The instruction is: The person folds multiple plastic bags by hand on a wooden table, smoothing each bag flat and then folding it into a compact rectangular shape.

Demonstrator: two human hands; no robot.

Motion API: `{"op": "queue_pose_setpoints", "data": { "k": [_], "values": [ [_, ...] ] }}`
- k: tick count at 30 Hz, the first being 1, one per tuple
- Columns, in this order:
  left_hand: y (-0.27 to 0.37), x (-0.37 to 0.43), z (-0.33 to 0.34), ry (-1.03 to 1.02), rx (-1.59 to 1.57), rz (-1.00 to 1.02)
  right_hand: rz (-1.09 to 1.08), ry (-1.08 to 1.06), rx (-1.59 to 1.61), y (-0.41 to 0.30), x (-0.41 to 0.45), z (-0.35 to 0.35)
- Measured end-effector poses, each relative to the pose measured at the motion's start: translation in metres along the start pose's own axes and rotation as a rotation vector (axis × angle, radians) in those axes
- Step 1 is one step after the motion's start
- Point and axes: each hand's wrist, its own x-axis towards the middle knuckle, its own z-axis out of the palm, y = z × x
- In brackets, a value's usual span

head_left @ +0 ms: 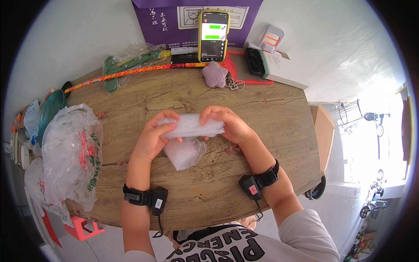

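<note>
Between both hands a folded bundle of translucent white plastic film (188, 126) is held above the wooden table. My left hand (157, 132) pinches its left end, thumb on the near face and fingers along the top. At the other end, my right hand (227, 122) grips the film with bent fingers over its upper edge. Just below the bundle lies a white piece inside a clear plastic bag (184, 154), partly hidden by the bundle. Whether that piece is joined to the held film I cannot tell.
A crumpled plastic bag (70, 154) covers the table's left side. A phone (213, 37) leans against a purple bag at the back. Before it sit a star-shaped plush keyring (215, 74), a green tool in plastic (137, 60) and a white box (284, 70). A cardboard box (324, 137) stands off the right edge.
</note>
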Motion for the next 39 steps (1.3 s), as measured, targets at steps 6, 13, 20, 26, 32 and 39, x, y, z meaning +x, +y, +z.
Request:
{"op": "queue_pose_setpoints", "data": {
  "k": [6,13,20,26,32,39],
  "values": [
    [-0.0007,0.0004,0.0000,0.032,-0.049,0.006,0.031,0.021,0.016,0.0002,0.0006,0.0009],
    [-0.0006,0.0001,0.0005,0.028,-0.057,0.009,0.031,0.010,0.010,0.0006,0.0004,0.0005],
    [0.0002,0.0002,0.0016,0.066,-0.089,0.002,0.014,-0.012,-0.003,0.0023,0.0005,-0.0004],
    [0.0014,-0.0001,0.0024,0.066,-0.100,-0.007,0.064,0.044,-0.040,-0.0002,-0.0001,0.0021],
    [0.0009,-0.0006,-0.0038,0.004,-0.113,-0.010,0.062,0.055,-0.032,-0.0005,0.0002,0.0039],
    [0.0003,-0.0001,-0.0037,-0.009,-0.106,-0.005,0.050,0.026,-0.037,0.0024,0.0004,-0.0011]
  ]
}}
